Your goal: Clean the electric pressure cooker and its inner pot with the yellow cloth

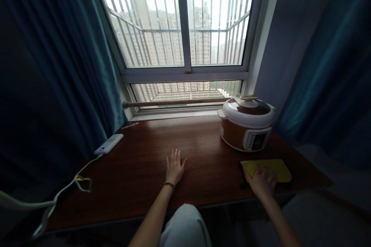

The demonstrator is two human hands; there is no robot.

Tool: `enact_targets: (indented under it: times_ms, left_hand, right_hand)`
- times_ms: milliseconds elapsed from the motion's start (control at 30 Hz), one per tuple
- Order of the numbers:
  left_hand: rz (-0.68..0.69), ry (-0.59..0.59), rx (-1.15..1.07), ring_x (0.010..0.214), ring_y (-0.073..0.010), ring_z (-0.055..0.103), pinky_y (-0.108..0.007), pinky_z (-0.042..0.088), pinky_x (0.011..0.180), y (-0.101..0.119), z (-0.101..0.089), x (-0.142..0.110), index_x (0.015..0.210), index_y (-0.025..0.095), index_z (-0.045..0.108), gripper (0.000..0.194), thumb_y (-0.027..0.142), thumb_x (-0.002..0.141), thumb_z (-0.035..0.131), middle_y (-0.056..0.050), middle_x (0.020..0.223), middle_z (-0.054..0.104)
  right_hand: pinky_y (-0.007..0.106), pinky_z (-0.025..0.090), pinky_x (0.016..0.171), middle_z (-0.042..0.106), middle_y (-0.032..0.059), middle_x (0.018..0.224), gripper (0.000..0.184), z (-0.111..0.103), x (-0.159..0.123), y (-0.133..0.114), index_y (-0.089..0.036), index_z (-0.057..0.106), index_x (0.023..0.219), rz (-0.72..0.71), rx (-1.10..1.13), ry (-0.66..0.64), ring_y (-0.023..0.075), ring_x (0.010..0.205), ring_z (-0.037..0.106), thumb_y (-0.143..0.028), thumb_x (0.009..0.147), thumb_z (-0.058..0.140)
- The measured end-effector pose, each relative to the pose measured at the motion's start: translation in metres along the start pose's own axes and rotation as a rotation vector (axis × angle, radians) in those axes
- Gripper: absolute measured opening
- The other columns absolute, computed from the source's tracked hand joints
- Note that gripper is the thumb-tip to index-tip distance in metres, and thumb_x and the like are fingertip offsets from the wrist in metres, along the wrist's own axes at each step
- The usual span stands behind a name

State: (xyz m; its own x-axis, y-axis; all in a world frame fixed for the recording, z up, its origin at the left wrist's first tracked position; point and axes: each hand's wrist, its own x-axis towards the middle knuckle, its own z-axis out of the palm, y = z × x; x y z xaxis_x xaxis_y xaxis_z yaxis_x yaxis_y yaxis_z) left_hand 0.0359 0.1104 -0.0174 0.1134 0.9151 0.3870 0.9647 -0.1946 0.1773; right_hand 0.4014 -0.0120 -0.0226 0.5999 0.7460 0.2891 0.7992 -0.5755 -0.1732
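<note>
My left hand lies flat on the dark wooden sill top, fingers stretched out and slightly apart, holding nothing. A beaded bracelet sits on its wrist. My right hand rests on the near edge of a yellow cloth, fingers spread and pressing down on it. The cloth lies flat on the wood, just in front of a white and orange electric pressure cooker with its lid on.
A white power strip lies at the left, its cable trailing off the front edge. A wooden rod runs along the barred window. Blue curtains hang at both sides. My knee is below the sill.
</note>
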Motion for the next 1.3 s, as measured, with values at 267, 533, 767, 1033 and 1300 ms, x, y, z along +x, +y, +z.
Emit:
enact_targets:
  times_ms: [267,533,767,1033,1300]
  left_hand:
    - [-0.043,0.035,-0.608,0.138,-0.0239,0.007,-0.053,-0.005,0.108,0.003,-0.010,-0.002,0.135,0.018,0.036,0.062,0.051,0.084,0.043,-0.010,0.147,0.026]
    - [-0.074,-0.030,-1.279,0.124,-0.0211,0.043,-0.040,0.033,0.104,0.030,0.020,0.033,0.132,0.015,0.040,0.058,0.050,0.087,0.031,-0.014,0.136,0.044]
    - [-0.088,-0.101,-1.580,0.118,-0.0251,0.049,-0.040,0.036,0.101,0.038,0.025,0.038,0.124,0.015,0.051,0.059,0.053,0.079,0.046,-0.015,0.132,0.048]
    - [-0.095,-0.304,-1.663,0.088,-0.0240,0.063,-0.033,0.049,0.075,0.037,-0.006,0.026,0.104,0.011,0.064,0.050,0.051,0.077,0.054,-0.015,0.102,0.065]
    - [-0.131,-0.274,-1.524,0.076,-0.0211,0.064,-0.030,0.049,0.067,0.038,0.002,0.032,0.098,0.011,0.066,0.050,0.054,0.076,0.054,-0.011,0.083,0.068]
  right_hand:
    - [0.045,0.034,0.101,0.051,0.0163,0.127,0.055,-0.022,-0.033,-0.133,-0.012,0.053,0.120,-0.390,0.998,-0.083,0.0277,0.120,0.045,-0.051,0.084,0.041]
    - [0.043,0.031,0.105,0.048,0.0071,0.133,0.053,0.004,-0.029,-0.270,-0.023,0.049,0.127,-0.587,1.549,-0.446,0.0227,0.125,0.040,-0.052,0.083,0.046]
    - [0.041,0.028,0.106,0.049,0.0043,0.133,0.048,0.006,-0.034,-0.272,-0.026,0.050,0.127,-0.761,1.549,-0.463,0.0223,0.125,0.041,-0.050,0.086,0.042]
    - [0.037,0.043,0.091,0.066,0.0070,0.105,0.049,-0.007,-0.033,-0.262,-0.021,0.062,0.113,-0.781,1.576,-0.601,0.0236,0.102,0.058,-0.054,0.087,0.037]
    - [0.035,0.048,0.081,0.067,0.0072,0.097,0.052,-0.004,-0.029,-0.261,-0.021,0.069,0.101,-0.658,1.625,-0.691,0.0238,0.096,0.060,-0.058,0.085,0.036]
